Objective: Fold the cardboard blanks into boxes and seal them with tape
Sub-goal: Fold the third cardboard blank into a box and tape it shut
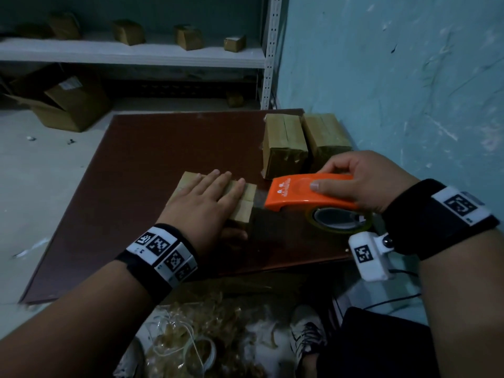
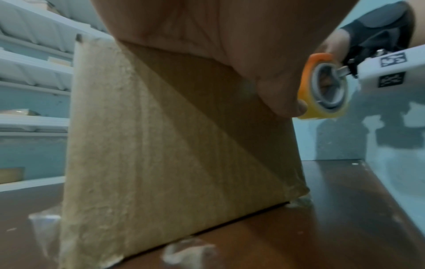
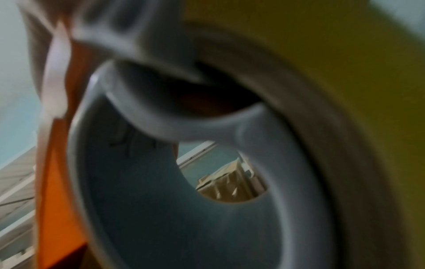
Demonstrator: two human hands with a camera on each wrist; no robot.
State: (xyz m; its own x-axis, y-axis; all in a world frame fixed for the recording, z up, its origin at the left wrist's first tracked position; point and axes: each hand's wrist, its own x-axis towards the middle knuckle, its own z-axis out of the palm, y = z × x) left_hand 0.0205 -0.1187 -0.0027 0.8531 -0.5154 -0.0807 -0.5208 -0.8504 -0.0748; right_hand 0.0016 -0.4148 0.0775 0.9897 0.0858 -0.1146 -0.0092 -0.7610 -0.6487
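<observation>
An open carton (image 1: 68, 102) lies on the floor at far left, under a white shelf (image 1: 131, 54) that carries a row of small boxes (image 1: 128, 32). The dark brown bench (image 1: 141, 170) fills the middle of the head view. On it stands the box (image 1: 246, 199) being sealed, near the front edge. The left hand (image 1: 203, 203) lies flat on its top, fingers straight and together, thumb down the near side, so this grip is released and only presses. In the left wrist view the box (image 2: 161, 154) stands on the bench (image 2: 333, 209) with the palm (image 2: 195, 27) on its upper edge.

Just right of the box is the orange dispenser (image 1: 305, 193), its nose at the box's right edge. A strip of clear tape (image 1: 260, 196) spans the short gap between them. The right hand (image 1: 362, 180) grasps the dispenser from above, thumb on the near face and fingers curled over the far side. A yellowish roll (image 1: 339, 223) hangs beneath it; the right wrist view shows only the blurred roll (image 3: 322, 91) and grey hub (image 3: 184, 182).

Behind the dispenser, two taped boxes (image 1: 285, 144) stand side by side against the blue wall (image 1: 395, 77).
</observation>
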